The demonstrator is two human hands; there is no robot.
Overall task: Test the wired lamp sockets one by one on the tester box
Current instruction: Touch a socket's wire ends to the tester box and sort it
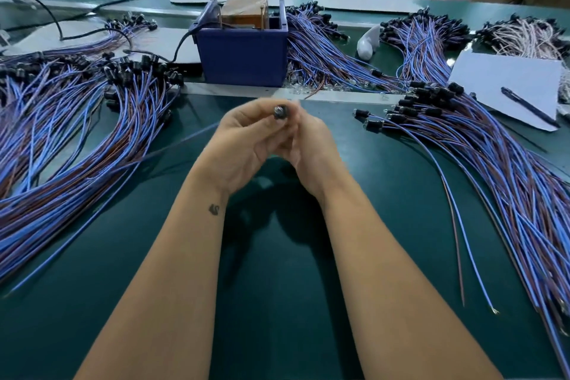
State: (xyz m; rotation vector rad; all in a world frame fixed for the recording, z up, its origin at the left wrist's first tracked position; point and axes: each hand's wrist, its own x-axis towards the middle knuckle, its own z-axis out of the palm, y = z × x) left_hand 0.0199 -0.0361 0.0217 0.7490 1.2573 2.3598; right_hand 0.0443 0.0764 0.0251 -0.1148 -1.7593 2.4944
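Observation:
Both hands meet above the green table in front of the tester box [243, 55], a blue crate with a brown transformer inside. My left hand [243, 145] pinches a small black lamp socket [280, 111] between thumb and fingertips. My right hand [308, 139] is curled against the same socket from the right, its fingertips blurred. A blue wire [185, 139] trails from the hands to the left. Large bundles of wired sockets lie on the left [77, 120] and on the right [481, 145].
More bundles lie behind the box [324, 49] and at the far right [524, 37]. A white sheet [509, 83] with a pen [529, 106] lies to the right. One loose wire pair [456, 225] runs down the table on the right. A black cable [180, 43] enters the box.

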